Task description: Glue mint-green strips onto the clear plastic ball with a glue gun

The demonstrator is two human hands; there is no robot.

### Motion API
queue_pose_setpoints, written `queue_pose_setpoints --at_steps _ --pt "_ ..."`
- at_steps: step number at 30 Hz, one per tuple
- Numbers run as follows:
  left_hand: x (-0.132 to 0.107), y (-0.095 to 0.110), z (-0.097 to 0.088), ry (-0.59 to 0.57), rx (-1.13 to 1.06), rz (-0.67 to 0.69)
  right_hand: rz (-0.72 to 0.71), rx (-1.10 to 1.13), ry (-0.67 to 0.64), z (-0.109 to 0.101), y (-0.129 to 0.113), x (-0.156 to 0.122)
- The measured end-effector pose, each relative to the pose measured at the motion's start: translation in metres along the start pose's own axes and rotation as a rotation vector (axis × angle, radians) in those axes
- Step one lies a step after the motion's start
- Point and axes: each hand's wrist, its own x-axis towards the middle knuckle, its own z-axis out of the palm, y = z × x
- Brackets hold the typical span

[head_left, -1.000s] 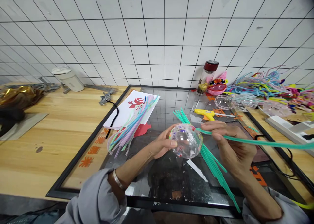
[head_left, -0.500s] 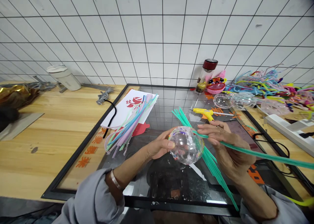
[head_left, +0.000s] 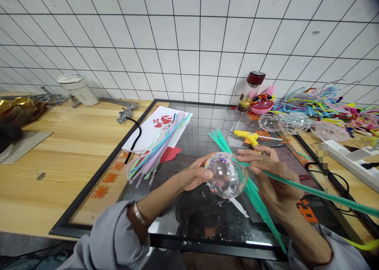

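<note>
Lying partly over white paper [head_left: 148, 128], pastel fuzzy stems [head_left: 161, 145] sit left of the person's left hand [head_left: 194, 175], whose fingers and thumb grasp a clear ball [head_left: 226, 177] above a dark glass panel [head_left: 192, 214]. Next come a loose green bundle [head_left: 260, 207], partly behind the ball, and the right hand [head_left: 278, 191], fingers pinching a long green stem [head_left: 325, 194] at the ball's right edge.

Shows clear, smooth, glossy plastic in the ball [head_left: 226, 177] and matt, fuzzy-looking fibre in the green pipe cleaners [head_left: 260, 207]. Reflects like glass across the panel [head_left: 201, 137]; turns to smooth, grained wood toward the left edge of the table [head_left: 44, 201]. Includes matt paper [head_left: 143, 132], a shiny metal bracelet [head_left: 139, 214] and matt cloth sleeves [head_left: 111, 234].
</note>
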Motion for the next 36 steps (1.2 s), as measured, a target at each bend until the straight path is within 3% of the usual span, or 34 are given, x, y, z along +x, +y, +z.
queue_pose_setpoints --at_steps 19,36 --pt "-0.0011 -0.0006 -0.0002 -0.007 0.012 0.004 -0.045 -0.131 -0.033 0.0031 -0.0019 0.0023" --pt "0.0012 -0.0001 -0.0029 -0.033 0.017 -0.014 -0.016 -0.088 -0.054 0.0026 0.0 -0.0022"
